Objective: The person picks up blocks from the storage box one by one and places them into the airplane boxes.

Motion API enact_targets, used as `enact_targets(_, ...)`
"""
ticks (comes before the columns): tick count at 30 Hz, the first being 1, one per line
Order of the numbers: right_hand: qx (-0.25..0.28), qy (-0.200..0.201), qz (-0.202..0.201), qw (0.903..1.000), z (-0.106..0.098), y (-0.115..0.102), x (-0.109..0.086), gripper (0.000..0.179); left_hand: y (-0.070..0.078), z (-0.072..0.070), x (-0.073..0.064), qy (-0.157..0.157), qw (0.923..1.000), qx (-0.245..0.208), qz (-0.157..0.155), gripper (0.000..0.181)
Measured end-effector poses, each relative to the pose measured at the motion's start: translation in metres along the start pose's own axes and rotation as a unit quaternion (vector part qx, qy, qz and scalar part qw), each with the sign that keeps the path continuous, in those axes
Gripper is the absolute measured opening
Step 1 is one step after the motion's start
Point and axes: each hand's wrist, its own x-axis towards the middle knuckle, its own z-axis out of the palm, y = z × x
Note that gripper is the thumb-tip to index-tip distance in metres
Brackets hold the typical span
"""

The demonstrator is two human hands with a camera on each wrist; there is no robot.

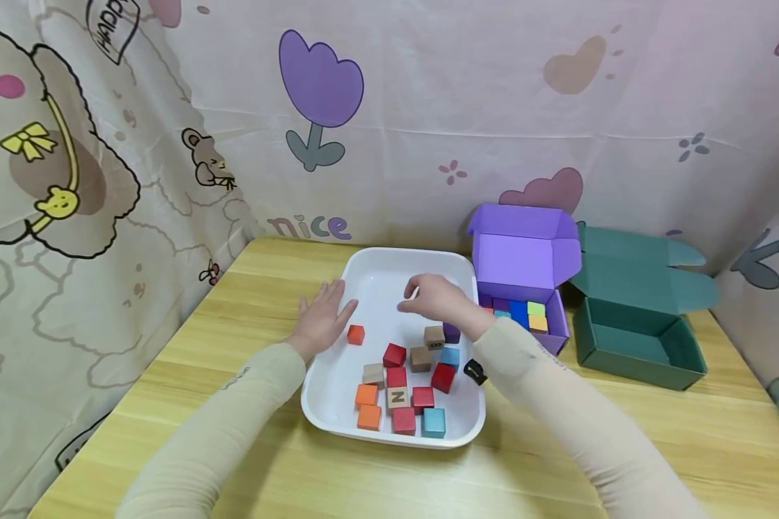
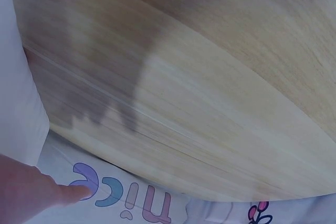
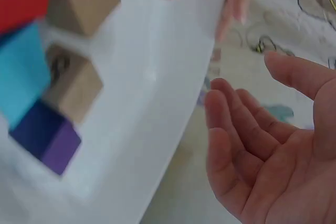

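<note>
Left hand spread at left edge of white tray | right hand hovers, fingers loosely curved | blocks crowd tray's near edge

head cam looking forward-down over tray, left wrist cam facing surface close up, right wrist cam viewing blocks closely, sharing them with head

White tray; red, orange and blue cubes; purple box; green box
</note>
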Motion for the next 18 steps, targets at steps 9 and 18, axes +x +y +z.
enact_targets(9,-0.026,-0.04,0.007,0.9988,0.033,-0.016,0.0,0.043,0.001,0.0,0.002,-0.001,1.0,0.002,-0.002,0.068)
enact_targets(18,-0.098,-0.102,0.018,0.9898,0.051,-0.013,0.001,0.031,0.0,0.001,0.001,-0.005,1.0,0.001,-0.002,0.067)
